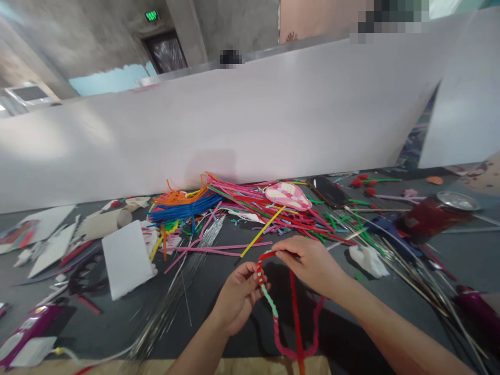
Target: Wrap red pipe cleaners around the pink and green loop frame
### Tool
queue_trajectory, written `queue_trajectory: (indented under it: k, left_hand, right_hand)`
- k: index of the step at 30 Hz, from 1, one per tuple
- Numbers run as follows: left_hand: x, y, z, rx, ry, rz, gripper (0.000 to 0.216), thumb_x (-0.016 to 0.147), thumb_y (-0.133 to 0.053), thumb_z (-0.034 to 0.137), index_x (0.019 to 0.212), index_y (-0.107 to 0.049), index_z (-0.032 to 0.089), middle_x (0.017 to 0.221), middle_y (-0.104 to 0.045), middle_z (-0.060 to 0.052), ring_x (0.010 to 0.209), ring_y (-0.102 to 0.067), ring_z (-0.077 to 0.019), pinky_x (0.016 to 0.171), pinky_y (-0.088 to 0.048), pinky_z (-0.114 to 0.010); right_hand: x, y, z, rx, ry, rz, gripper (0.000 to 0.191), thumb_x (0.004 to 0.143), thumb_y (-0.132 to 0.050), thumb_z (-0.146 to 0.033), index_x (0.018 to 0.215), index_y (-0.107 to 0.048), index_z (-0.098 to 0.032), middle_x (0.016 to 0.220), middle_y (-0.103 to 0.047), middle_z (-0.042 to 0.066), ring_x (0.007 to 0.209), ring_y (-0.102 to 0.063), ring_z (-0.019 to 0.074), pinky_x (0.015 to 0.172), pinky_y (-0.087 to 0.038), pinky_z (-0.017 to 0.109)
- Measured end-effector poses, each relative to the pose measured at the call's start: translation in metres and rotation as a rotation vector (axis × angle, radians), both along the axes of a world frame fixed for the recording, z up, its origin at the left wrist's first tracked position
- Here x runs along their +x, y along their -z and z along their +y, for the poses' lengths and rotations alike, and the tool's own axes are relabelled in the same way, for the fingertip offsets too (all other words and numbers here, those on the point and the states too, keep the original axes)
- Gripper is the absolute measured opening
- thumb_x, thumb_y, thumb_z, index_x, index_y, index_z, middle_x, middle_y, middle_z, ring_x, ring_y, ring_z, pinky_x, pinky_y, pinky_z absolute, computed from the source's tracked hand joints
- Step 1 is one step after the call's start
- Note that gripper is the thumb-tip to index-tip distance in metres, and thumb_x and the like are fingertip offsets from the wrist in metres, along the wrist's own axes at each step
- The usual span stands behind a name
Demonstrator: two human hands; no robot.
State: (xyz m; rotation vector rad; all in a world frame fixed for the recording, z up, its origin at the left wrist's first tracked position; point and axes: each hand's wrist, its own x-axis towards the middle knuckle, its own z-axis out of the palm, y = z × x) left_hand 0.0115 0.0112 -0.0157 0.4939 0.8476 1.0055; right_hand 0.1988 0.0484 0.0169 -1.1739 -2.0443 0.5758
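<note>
A loop of twisted pipe cleaners (271, 301) in red, mint green and pink hangs between my hands, close to the table's front edge. My left hand (241, 296) pinches its left side, where red and mint wind round each other. At the top of the loop, my right hand (307, 260) has thumb and fingers closed on the red part. One straight red length (296, 312) drops from under my right hand, across the lower pink curve. My right fingers hide where that length joins the loop.
Behind my hands lie heaped pipe cleaners, including a blue bundle (187, 209), and a pink patterned oval (288, 195). Thin wires (175, 291) spread to the left, beside a white card (128, 259). A red can (433, 216) and phone (327, 190) are to the right.
</note>
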Motion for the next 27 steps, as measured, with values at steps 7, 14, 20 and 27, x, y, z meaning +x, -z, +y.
queue_trajectory:
  k: [7, 14, 20, 27]
  left_hand:
    - [-0.001, 0.001, -0.003, 0.207, -0.028, 0.367, 0.018, 0.070, -0.073, 0.029, 0.078, -0.068, 0.014, 0.071, -0.066, -0.001, 0.065, -0.057, -0.0108, 0.066, -0.044, -0.021]
    - [-0.002, -0.004, -0.006, 0.202, 0.003, 0.486, 0.027, 0.066, -0.075, 0.032, 0.086, -0.072, 0.014, 0.081, -0.072, -0.006, 0.073, -0.062, -0.0147, 0.071, -0.047, -0.024]
    - [0.002, -0.008, -0.007, 0.050, 0.043, 0.366, 0.021, 0.062, -0.079, 0.027, 0.076, -0.071, 0.012, 0.068, -0.069, -0.003, 0.059, -0.057, -0.0097, 0.060, -0.045, -0.021]
    - [-0.003, -0.010, -0.005, -0.058, 0.181, 0.131, 0.024, 0.064, -0.078, 0.031, 0.071, -0.067, 0.010, 0.065, -0.061, -0.002, 0.054, -0.054, -0.0078, 0.056, -0.044, -0.020]
  right_hand:
    - [0.002, 0.002, 0.002, -0.002, 0.018, -0.019, 0.018, 0.085, -0.053, -0.019, 0.091, -0.069, -0.023, 0.090, -0.073, 0.002, 0.085, -0.065, 0.0172, 0.076, -0.049, 0.028]
    - [0.000, 0.004, 0.003, 0.023, 0.030, -0.080, 0.017, 0.086, -0.053, -0.018, 0.091, -0.068, -0.022, 0.091, -0.072, 0.002, 0.085, -0.064, 0.0172, 0.077, -0.048, 0.028]
    - [-0.001, 0.007, 0.001, 0.061, 0.015, -0.121, 0.017, 0.087, -0.052, -0.018, 0.092, -0.068, -0.022, 0.090, -0.072, 0.002, 0.084, -0.063, 0.0175, 0.076, -0.047, 0.029]
    - [-0.001, 0.007, 0.002, 0.034, 0.003, -0.105, 0.017, 0.086, -0.053, -0.017, 0.092, -0.068, -0.023, 0.090, -0.072, 0.002, 0.084, -0.064, 0.0171, 0.076, -0.047, 0.028]
